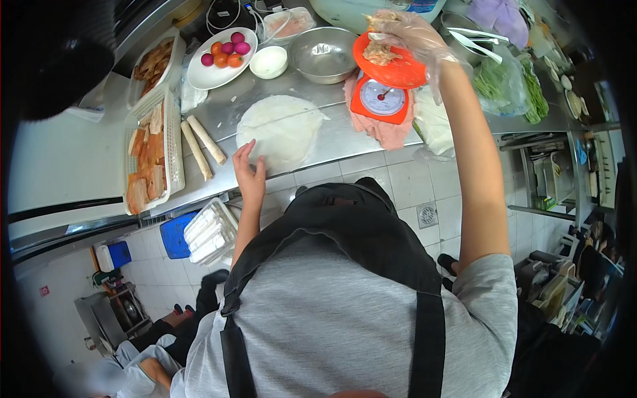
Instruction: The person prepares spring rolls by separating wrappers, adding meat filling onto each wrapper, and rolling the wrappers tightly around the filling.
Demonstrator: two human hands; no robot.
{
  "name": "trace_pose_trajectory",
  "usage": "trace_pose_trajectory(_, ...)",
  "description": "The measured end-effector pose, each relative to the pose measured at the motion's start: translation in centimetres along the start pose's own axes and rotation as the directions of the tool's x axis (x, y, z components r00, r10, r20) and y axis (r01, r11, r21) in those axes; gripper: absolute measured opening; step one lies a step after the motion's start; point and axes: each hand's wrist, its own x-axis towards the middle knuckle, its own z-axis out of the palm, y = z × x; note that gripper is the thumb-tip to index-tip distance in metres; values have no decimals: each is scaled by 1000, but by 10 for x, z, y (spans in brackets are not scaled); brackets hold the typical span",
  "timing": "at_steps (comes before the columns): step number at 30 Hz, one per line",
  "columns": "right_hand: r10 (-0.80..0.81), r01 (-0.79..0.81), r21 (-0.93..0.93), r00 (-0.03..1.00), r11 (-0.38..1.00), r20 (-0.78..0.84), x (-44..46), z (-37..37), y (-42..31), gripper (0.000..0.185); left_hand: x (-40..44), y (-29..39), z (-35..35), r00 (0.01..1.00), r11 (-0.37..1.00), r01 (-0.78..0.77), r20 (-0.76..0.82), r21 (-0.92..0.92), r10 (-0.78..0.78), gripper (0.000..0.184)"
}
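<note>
My left hand point(249, 174) is bare, its fingers apart, at the near left edge of a thin, round, whitish sheet point(279, 126) that looks like dough; I cannot tell whether it presses on it. My right hand point(413, 34), in a clear plastic glove, is over a red plate point(408, 74) with its fingers curled round some meat filling point(373, 24). A lump of pale meat filling point(379, 53) lies on the plate. Under the plate stands an orange dial scale point(380, 99), on a pink cloth point(371, 129).
Two rolling pins point(199, 147) lie left of the sheet, beside a basket of meat slabs point(174, 142). Behind are a plate of coloured eggs point(199, 78), a white bowl point(269, 62) and a steel bowl point(323, 56). Bagged greens point(497, 89) lie right. A person's sleeve point(149, 358) shows lower left.
</note>
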Motion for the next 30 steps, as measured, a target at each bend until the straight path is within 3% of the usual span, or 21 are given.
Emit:
trace_pose_trajectory(1, -15, 12, -101, 1000, 995, -21, 1, 9, -7, 54, 0, -3, -2, 1000, 1000, 2, -7, -3, -2, 45)
trace_pose_trajectory(4, -226, 255, -243, 964, 936, 143, 42, 15, 10, 21, 0, -11, -8, 999, 1000, 14, -34, -5, -14, 45)
trace_pose_trajectory(7, -102, 117, -370, 993, 922, 58, 53, 31, -3, 50, -1, -15, -14, 997, 999, 47, -52, -8, -48, 45)
trace_pose_trajectory(10, -33, 34, -465, 999, 885, 11, 61, 48, -17, 51, -5, -13, -17, 993, 992, 107, -50, -60, -110, 45)
trace_pose_trajectory(13, -64, 59, -459, 998, 887, 6, 69, 49, -15, 51, -5, -14, -21, 988, 986, 144, -44, -87, -148, 45)
trace_pose_trajectory(16, -64, 78, -329, 996, 941, 54, 80, 34, 5, 52, -5, -24, -22, 991, 991, 114, -60, -67, -118, 46)
trace_pose_trajectory(19, 45, -79, -410, 995, 908, -92, 56, 29, -7, 48, -2, -28, -23, 992, 990, 116, -46, -74, -120, 47)
trace_pose_trajectory(22, 17, -34, -192, 996, 981, -91, 65, 4, 21, 45, 8, -26, -20, 995, 993, 95, -13, -71, -96, 47)
trace_pose_trajectory(25, -103, 121, -351, 992, 929, 68, 47, -11, 20, 44, 22, -21, -14, 999, 998, 43, 8, -52, -43, 46)
trace_pose_trajectory(26, -41, 31, -644, 999, 764, 0, 41, -14, 14, 42, 25, -18, -11, 999, 998, 34, 13, -57, -33, 46)
trace_pose_trajectory(29, -44, -7, -723, 998, 691, -52, 16, -2, 8, 38, 34, -10, -3, 999, 996, -8, 39, -84, 11, 43)
trace_pose_trajectory(30, -156, 91, -737, 988, 670, -19, 17, -9, 18, 35, 36, -7, 3, 998, 995, -24, 51, -98, 29, 43)
